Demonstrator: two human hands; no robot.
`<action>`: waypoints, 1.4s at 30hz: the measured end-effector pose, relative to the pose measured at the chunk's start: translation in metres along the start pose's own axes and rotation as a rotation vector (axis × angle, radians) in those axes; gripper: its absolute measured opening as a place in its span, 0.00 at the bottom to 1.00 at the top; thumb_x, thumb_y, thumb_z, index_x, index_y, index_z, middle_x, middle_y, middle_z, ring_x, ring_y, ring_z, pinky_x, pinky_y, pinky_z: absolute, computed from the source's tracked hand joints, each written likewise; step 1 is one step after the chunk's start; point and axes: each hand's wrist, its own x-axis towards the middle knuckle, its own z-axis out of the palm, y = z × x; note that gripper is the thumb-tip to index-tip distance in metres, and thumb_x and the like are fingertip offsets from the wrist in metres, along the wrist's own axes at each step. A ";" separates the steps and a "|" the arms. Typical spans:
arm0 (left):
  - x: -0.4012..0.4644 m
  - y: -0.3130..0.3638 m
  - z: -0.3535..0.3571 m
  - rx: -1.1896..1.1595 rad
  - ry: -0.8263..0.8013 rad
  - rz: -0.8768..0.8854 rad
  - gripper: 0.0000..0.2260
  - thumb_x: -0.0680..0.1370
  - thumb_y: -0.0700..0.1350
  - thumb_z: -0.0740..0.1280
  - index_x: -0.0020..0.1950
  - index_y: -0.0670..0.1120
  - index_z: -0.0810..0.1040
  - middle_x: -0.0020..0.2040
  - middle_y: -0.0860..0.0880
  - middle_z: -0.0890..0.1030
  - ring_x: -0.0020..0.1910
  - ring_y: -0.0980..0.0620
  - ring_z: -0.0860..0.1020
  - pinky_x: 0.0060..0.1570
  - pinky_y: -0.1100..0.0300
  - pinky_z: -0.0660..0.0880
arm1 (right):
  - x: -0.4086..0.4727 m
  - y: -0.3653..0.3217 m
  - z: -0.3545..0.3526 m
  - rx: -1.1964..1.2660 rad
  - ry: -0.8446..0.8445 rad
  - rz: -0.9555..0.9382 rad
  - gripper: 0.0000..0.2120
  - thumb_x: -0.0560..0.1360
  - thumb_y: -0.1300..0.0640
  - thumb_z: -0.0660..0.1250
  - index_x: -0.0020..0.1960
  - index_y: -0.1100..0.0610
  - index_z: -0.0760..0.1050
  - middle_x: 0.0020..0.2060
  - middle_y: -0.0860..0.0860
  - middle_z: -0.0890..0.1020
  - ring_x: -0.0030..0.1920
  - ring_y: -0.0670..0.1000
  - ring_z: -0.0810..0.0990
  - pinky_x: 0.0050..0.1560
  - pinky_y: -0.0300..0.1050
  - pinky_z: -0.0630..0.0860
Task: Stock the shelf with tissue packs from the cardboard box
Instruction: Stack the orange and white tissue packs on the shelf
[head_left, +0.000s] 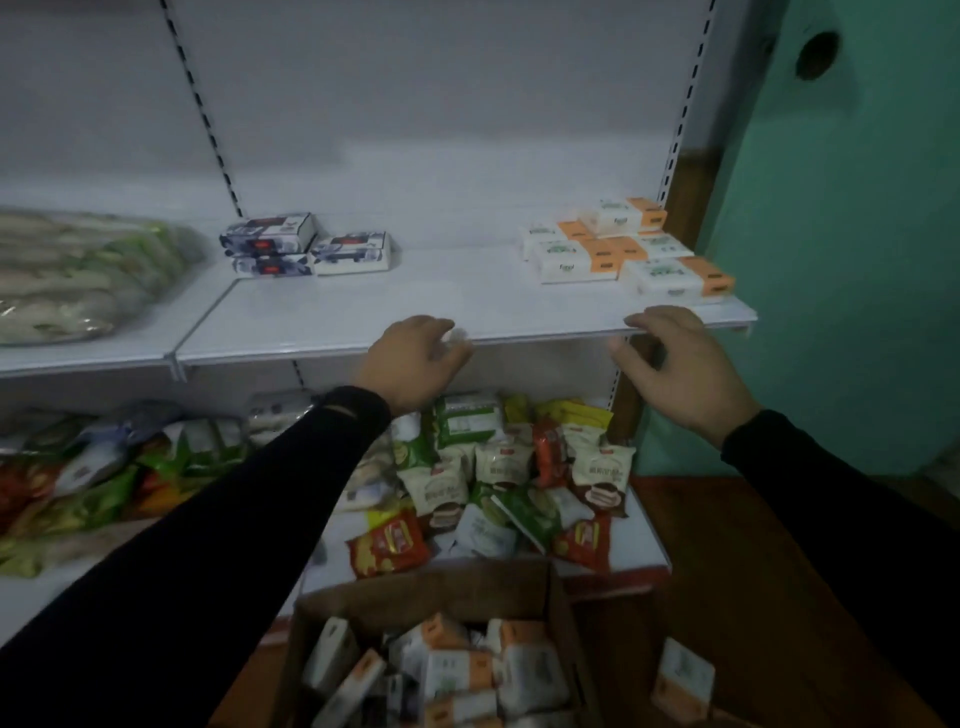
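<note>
— Head view, far side first: white shelf (363, 306), orange-and-white tissue packs (623, 249) clustered far right, dark-printed packs (306, 247) far left of them, bagged goods (78, 275) beyond.

— And the hands?

— Left hand (410, 358) at the shelf's front edge, fingers loosely curled, holding nothing — possibly just touching the lip, too blurred to say. Right hand (670, 364) near the right end, fingers relaxed and spread, likewise empty.

— Stock left?

— Plenty. Cardboard box (566, 618) near, low centre, piled with more packs; one loose pack (680, 680) just right of it. Snack packets (493, 467) on the lower shelf.

— Handling?

— Probably light, soft, squashy under slick film. Best taken across the short sides, thumb against fingers, gently.
</note>
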 end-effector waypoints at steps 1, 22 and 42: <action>-0.015 -0.002 0.001 -0.020 -0.003 0.010 0.25 0.81 0.59 0.57 0.72 0.45 0.69 0.71 0.46 0.71 0.68 0.47 0.69 0.65 0.57 0.64 | -0.013 -0.007 0.008 0.029 -0.020 -0.006 0.24 0.77 0.41 0.63 0.65 0.57 0.75 0.65 0.55 0.73 0.67 0.51 0.69 0.62 0.34 0.59; -0.247 -0.122 0.246 -0.120 -1.003 -0.418 0.29 0.80 0.59 0.60 0.76 0.45 0.61 0.74 0.44 0.67 0.69 0.44 0.69 0.67 0.52 0.66 | -0.243 0.004 0.290 0.110 -1.120 0.472 0.21 0.81 0.46 0.59 0.70 0.55 0.67 0.64 0.55 0.76 0.61 0.56 0.76 0.59 0.46 0.72; -0.214 -0.099 0.200 -0.719 -0.646 -0.756 0.10 0.76 0.44 0.70 0.55 0.46 0.76 0.44 0.47 0.81 0.41 0.50 0.81 0.45 0.54 0.79 | -0.216 -0.017 0.256 0.545 -0.735 0.560 0.40 0.65 0.27 0.68 0.71 0.42 0.64 0.67 0.45 0.74 0.63 0.47 0.76 0.61 0.55 0.76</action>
